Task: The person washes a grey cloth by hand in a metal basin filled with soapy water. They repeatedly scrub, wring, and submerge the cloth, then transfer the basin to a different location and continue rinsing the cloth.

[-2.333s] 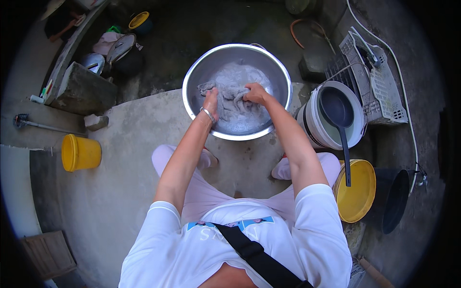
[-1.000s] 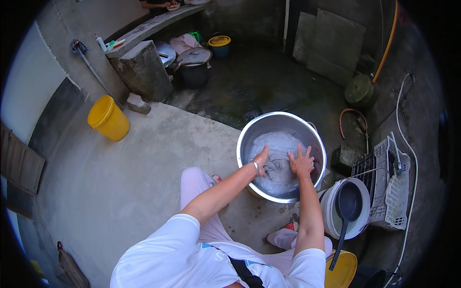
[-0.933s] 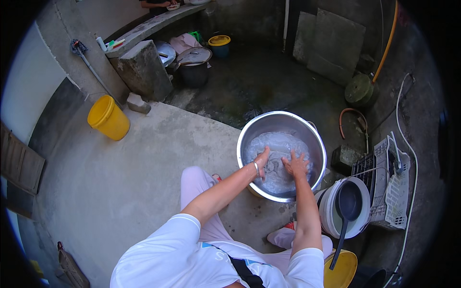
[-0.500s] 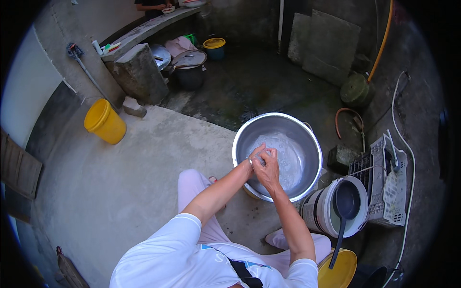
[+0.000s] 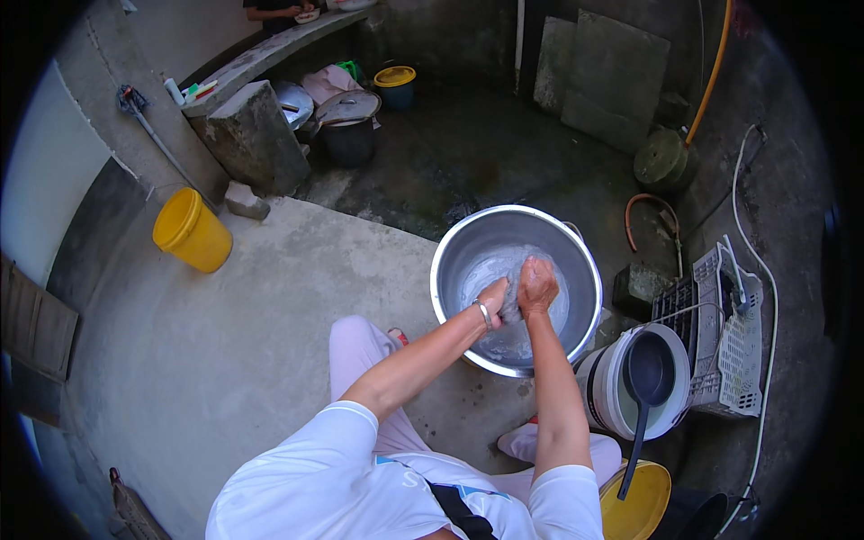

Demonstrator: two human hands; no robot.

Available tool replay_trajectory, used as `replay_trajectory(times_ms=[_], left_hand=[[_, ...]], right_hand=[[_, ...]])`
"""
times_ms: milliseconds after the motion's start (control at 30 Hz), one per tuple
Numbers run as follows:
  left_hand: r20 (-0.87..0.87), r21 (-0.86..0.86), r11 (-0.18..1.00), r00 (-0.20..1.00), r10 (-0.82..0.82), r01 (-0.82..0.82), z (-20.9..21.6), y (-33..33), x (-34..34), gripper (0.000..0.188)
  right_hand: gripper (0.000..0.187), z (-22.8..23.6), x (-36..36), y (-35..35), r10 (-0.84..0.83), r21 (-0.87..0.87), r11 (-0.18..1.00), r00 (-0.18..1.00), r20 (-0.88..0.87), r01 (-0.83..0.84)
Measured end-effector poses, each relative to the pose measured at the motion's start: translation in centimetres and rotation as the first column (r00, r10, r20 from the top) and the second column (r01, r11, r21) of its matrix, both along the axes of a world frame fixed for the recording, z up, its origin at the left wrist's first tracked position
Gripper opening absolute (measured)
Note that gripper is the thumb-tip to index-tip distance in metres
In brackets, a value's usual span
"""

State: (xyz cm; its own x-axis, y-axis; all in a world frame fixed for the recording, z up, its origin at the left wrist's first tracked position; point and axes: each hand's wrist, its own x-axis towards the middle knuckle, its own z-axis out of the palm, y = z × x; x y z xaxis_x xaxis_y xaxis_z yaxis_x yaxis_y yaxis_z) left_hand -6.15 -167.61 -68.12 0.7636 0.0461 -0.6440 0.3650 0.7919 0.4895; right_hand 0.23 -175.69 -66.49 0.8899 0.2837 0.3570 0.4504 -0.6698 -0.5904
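A large, round metal basin point(image 5: 447, 335) with shallow, frothy water point(image 5: 543, 328) stands in front of me. Inside it, a wet, greyish bunched cloth point(image 5: 511, 304) stretches between my hands. My left hand point(image 5: 493, 299), below a silver bracelet, grips it on the left side. Opposite, my right hand point(image 5: 537, 285) is closed in a fist around its other end. The cloth's lower part and my fingertips are partly hidden, so its exact kind is hard to make out.
Right of the basin is a white bucket point(image 5: 591, 387) with a dark long-handled dipper point(image 5: 649, 371) across it, beside plastic crates point(image 5: 736, 364). A yellow bucket point(image 5: 192, 231) stands left. Farther off are a lidded dark pot point(image 5: 347, 139) and a person's hands point(image 5: 301, 13) at a ledge.
My hands, close together before, have moved apart; the right one has gone rightward and slightly up. The greyish cloth now shows between them.
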Motion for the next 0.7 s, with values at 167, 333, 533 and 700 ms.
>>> replay_trajectory(times_ms=[167,333,533,700], left_hand=[[-0.188,-0.117,0.993,0.982,-0.003,-0.019,-0.8,2.9,-1.8,0.066],[-0.222,-0.111,0.992,0.971,-0.087,0.064,-0.3,2.4,-2.1,0.078],[-0.152,-0.23,0.972,0.985,-0.08,0.044,1.0,2.4,-2.4,0.077],[0.178,-0.222,0.959,0.974,-0.137,0.176,-4.2,3.3,-1.1,0.05]], right_hand=[[0.047,1.1,0.3,-2.5,-0.263,-0.538,0.838,0.93,-0.255,0.089],[0.055,-6.2,1.0,-2.8,-0.09,-0.405,0.887,0.777,-0.623,-0.222],[0.037,-1.7,-4.6,0.7,0.287,0.308,0.946,0.688,-0.667,-0.097],[0.027,5.5,-7.8,1.0,0.427,0.374,0.879,0.836,-0.345,-0.295]])
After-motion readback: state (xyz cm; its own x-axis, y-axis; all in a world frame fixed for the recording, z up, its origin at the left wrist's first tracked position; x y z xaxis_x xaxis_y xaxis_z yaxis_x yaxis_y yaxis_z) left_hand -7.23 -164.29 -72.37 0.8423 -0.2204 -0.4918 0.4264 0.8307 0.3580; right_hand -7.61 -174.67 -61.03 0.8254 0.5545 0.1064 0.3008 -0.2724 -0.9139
